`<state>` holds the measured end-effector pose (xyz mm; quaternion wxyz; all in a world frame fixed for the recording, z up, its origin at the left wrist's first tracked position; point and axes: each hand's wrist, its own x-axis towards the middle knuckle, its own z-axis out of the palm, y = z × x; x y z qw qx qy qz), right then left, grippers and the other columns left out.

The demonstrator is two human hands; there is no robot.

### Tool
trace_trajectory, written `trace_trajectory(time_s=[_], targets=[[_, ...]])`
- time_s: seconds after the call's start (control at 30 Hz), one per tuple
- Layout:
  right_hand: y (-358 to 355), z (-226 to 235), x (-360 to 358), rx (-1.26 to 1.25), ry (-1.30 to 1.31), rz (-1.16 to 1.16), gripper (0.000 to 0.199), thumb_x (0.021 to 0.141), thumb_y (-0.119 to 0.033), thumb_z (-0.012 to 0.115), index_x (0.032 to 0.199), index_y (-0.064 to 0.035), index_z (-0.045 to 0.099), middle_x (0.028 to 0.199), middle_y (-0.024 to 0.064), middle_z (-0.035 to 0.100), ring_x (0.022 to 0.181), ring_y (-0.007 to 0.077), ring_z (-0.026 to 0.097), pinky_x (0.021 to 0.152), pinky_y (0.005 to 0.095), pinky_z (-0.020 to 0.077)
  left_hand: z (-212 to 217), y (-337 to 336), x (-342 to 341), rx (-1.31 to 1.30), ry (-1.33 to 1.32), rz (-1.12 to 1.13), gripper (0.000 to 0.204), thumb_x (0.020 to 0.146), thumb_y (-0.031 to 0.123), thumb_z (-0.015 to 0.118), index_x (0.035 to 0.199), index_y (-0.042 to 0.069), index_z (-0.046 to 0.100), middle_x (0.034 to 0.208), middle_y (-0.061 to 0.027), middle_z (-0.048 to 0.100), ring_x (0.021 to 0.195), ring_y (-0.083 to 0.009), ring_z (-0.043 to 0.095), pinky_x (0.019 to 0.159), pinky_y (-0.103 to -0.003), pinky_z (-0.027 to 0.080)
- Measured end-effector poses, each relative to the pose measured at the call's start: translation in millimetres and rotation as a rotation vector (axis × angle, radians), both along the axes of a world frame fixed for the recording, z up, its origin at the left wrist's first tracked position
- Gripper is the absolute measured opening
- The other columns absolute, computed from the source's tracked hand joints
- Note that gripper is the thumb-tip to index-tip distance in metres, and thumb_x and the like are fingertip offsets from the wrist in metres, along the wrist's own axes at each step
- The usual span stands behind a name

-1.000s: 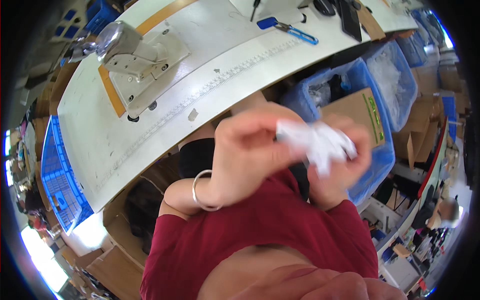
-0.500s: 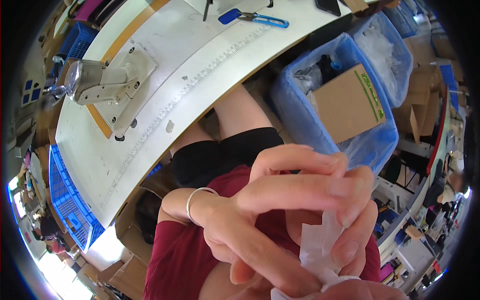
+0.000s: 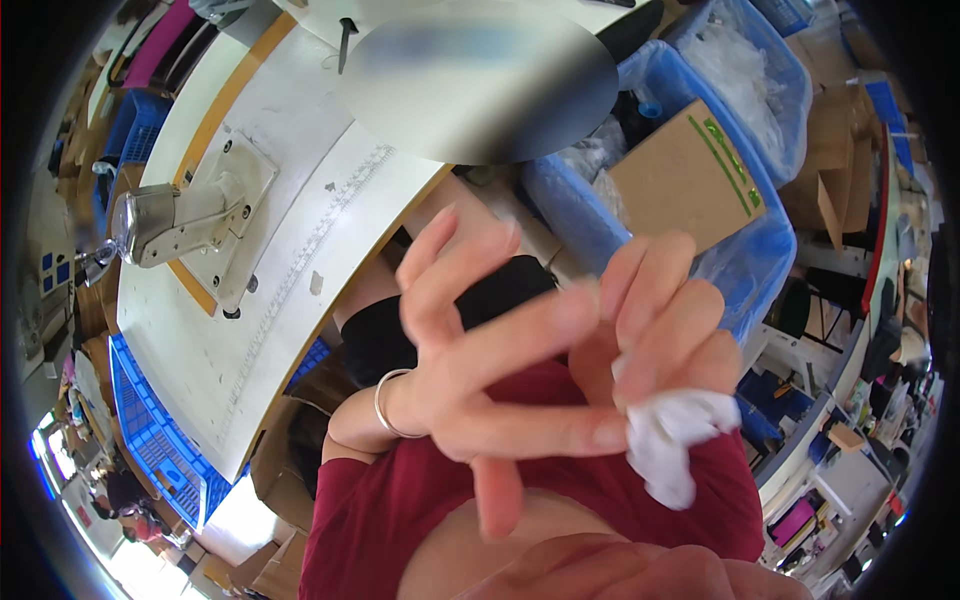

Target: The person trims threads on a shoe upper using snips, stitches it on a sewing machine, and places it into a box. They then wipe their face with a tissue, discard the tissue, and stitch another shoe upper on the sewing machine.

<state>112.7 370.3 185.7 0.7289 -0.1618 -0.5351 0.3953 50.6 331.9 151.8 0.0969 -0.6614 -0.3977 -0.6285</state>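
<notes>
My left hand [image 3: 480,360], with a silvery bangle on its wrist, is held over my lap with its fingers spread. One fingertip reaches the edge of a crumpled white tissue [image 3: 665,435]; I cannot tell whether it touches. Just to the right, my right hand [image 3: 665,320] is closed, its fingers curled over the top of the tissue, which hangs down below them. Both hands are slightly smeared by motion.
A white worktable [image 3: 270,330] with a printed ruler carries a metal machine head [image 3: 190,215]. Blue-lined bins [image 3: 570,205] stand beyond my knees, one holding a cardboard piece [image 3: 680,180]. A blue crate [image 3: 160,430] sits left. A blurred oval patch [image 3: 480,90] covers the table's far part.
My hands have drawn apart, and the left has spread its fingers. The tissue has come into fuller view. A blurred oval has appeared, covering where blue-handled snips lay. The view has shifted slightly.
</notes>
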Motion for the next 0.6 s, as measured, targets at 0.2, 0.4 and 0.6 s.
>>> trace_trajectory(time_s=[0.2,0.4,0.6], targets=[[25,14,49,0.051,0.005,0.663,0.013,0.083,-0.011,0.058,0.073,-0.0173,0.051,0.087,-0.0087,0.06,0.079,0.0067,0.051,0.071,0.0193,0.0396,-9,-10,1,0.021,-0.3,0.135,0.078,0.089,0.067,0.006,0.094,0.017,0.066,0.095,-0.0122,0.064,0.102,-0.0385,0.049,0.094,-0.054,0.028],[141,-22,74,-0.371,0.341,0.54,0.011,0.085,-0.014,0.059,0.094,-0.0086,0.057,0.085,0.0037,0.055,0.08,0.0197,0.054,0.076,0.0358,0.0413,-34,-50,-21,-0.55,0.013,0.145,0.076,0.092,0.061,0.017,0.095,0.004,0.068,0.097,-0.012,0.066,0.108,-0.0372,0.049,0.097,-0.052,0.029],[395,-157,72,-0.741,0.293,-0.304,0.032,0.081,-0.009,0.066,0.109,-0.006,0.052,0.097,0.0062,0.061,0.086,0.0159,0.057,0.07,0.0317,0.0466,-60,-112,-29,-0.76,-0.16,0.417,0.05,0.094,0.044,0.039,0.093,0.004,0.068,0.09,-0.0079,0.064,0.105,-0.0304,0.052,0.094,-0.045,0.034]])
